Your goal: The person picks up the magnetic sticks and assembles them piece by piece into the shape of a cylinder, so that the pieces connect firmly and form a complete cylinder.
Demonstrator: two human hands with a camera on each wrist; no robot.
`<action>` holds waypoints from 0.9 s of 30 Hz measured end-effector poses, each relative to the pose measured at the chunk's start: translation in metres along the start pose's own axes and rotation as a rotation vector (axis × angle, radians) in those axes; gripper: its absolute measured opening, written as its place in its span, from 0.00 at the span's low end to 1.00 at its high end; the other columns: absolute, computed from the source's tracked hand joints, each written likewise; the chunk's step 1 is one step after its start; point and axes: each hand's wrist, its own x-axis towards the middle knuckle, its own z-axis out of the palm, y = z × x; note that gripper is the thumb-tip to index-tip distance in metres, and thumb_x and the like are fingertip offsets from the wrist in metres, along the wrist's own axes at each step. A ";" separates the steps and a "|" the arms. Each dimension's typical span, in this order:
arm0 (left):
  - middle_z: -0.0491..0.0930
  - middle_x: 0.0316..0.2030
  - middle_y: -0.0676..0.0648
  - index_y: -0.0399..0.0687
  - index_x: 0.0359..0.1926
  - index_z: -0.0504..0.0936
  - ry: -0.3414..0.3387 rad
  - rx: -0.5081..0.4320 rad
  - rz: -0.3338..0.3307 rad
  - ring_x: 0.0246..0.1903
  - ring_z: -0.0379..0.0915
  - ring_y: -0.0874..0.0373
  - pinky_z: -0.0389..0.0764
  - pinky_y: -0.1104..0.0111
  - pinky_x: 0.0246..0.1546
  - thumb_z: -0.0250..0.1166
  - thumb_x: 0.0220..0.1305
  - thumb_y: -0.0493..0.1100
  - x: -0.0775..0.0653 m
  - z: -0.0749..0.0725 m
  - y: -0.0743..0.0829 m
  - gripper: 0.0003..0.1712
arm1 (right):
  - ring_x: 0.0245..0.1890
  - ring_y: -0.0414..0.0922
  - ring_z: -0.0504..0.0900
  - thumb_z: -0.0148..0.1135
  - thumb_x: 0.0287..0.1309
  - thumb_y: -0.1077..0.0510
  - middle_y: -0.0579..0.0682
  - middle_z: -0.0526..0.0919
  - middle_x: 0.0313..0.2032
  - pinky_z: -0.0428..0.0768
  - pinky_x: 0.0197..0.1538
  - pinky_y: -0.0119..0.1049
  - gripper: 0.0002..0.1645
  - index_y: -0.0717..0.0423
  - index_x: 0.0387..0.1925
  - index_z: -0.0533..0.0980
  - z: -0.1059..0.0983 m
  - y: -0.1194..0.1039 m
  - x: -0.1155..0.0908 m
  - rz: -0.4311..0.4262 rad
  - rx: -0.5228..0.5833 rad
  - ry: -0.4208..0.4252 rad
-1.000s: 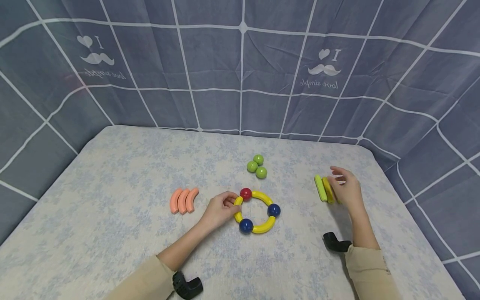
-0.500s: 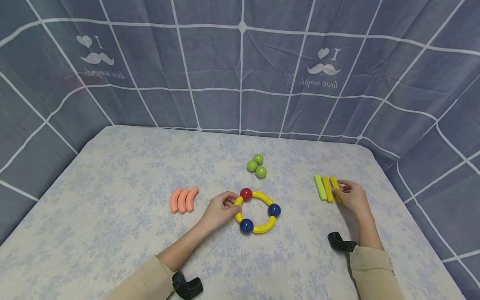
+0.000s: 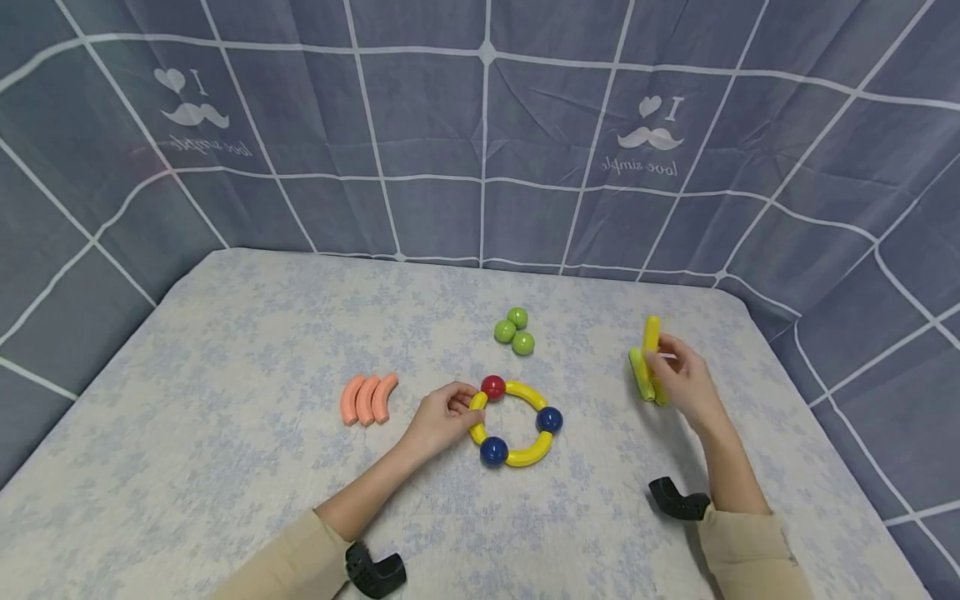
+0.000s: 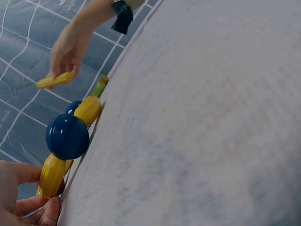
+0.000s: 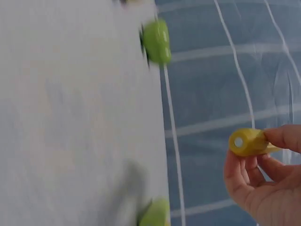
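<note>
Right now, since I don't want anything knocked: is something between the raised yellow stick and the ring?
Just the light-green stick, lying low on the table; the right hand holds the yellow stick above that level. Past it, nothing visible stands before the ring.

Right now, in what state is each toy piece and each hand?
Ball-and-rod ring, apparently closed
Left hand, pinching the ring
Yellow rod, raised
Right hand, pinching that rod
Lime rod, lying
Other yellow rod, partly hidden
Green balls, clustered
Curved orange rods, side by side
</note>
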 end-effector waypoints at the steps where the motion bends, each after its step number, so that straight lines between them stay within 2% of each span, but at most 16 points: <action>1: 0.75 0.32 0.46 0.35 0.42 0.78 -0.002 0.003 0.005 0.27 0.67 0.60 0.70 0.74 0.27 0.66 0.50 0.36 0.000 0.000 0.000 0.16 | 0.42 0.33 0.72 0.46 0.67 0.53 0.63 0.68 0.50 0.75 0.39 0.27 0.30 0.68 0.63 0.58 0.006 -0.006 -0.003 -0.035 0.037 -0.043; 3: 0.75 0.32 0.46 0.35 0.42 0.78 -0.003 0.005 0.005 0.27 0.67 0.60 0.70 0.74 0.27 0.66 0.50 0.36 0.000 0.000 0.000 0.16 | 0.42 0.32 0.73 0.46 0.67 0.57 0.65 0.67 0.50 0.76 0.42 0.28 0.27 0.70 0.61 0.57 0.017 -0.018 -0.010 -0.097 0.097 -0.140; 7: 0.75 0.31 0.47 0.36 0.42 0.78 -0.001 0.008 0.007 0.27 0.67 0.60 0.70 0.74 0.27 0.66 0.51 0.36 -0.001 0.000 0.001 0.16 | 0.43 0.30 0.74 0.49 0.64 0.66 0.66 0.68 0.47 0.76 0.46 0.28 0.22 0.72 0.56 0.58 0.040 -0.028 -0.021 -0.212 0.198 -0.259; 11: 0.75 0.31 0.47 0.36 0.41 0.78 0.000 0.007 0.005 0.27 0.67 0.60 0.69 0.74 0.27 0.66 0.51 0.36 -0.001 0.000 0.001 0.15 | 0.46 0.31 0.74 0.53 0.58 0.71 0.65 0.70 0.45 0.76 0.47 0.27 0.19 0.73 0.51 0.62 0.057 -0.029 -0.027 -0.345 0.203 -0.328; 14: 0.75 0.31 0.47 0.36 0.42 0.78 -0.005 0.012 0.009 0.27 0.67 0.60 0.70 0.74 0.27 0.66 0.51 0.36 -0.001 0.000 0.001 0.15 | 0.45 0.32 0.75 0.56 0.55 0.74 0.65 0.72 0.42 0.77 0.47 0.29 0.18 0.73 0.47 0.64 0.063 -0.027 -0.029 -0.414 0.217 -0.364; 18: 0.75 0.32 0.47 0.36 0.42 0.78 -0.011 0.015 0.009 0.28 0.67 0.60 0.70 0.74 0.28 0.66 0.52 0.36 -0.001 0.000 0.001 0.16 | 0.45 0.35 0.76 0.57 0.54 0.73 0.64 0.73 0.41 0.77 0.47 0.30 0.16 0.71 0.46 0.66 0.067 -0.025 -0.029 -0.432 0.227 -0.393; 21: 0.75 0.32 0.47 0.36 0.42 0.78 -0.010 0.015 0.004 0.27 0.67 0.60 0.70 0.74 0.27 0.66 0.51 0.36 -0.001 0.000 0.001 0.15 | 0.45 0.36 0.76 0.57 0.56 0.71 0.63 0.74 0.42 0.77 0.47 0.30 0.15 0.69 0.46 0.67 0.068 -0.024 -0.029 -0.409 0.209 -0.410; 25: 0.75 0.33 0.46 0.36 0.43 0.77 -0.006 0.023 0.009 0.28 0.67 0.60 0.70 0.74 0.28 0.66 0.51 0.36 0.000 0.000 0.001 0.16 | 0.44 0.39 0.77 0.58 0.56 0.68 0.61 0.75 0.43 0.77 0.47 0.32 0.15 0.66 0.46 0.70 0.072 -0.023 -0.029 -0.381 0.139 -0.430; 27: 0.76 0.36 0.46 0.37 0.47 0.76 -0.009 0.042 0.022 0.30 0.68 0.59 0.70 0.72 0.30 0.66 0.51 0.36 0.000 -0.001 0.001 0.20 | 0.44 0.43 0.77 0.59 0.56 0.67 0.59 0.76 0.44 0.78 0.46 0.33 0.15 0.65 0.46 0.71 0.075 -0.022 -0.030 -0.375 0.082 -0.433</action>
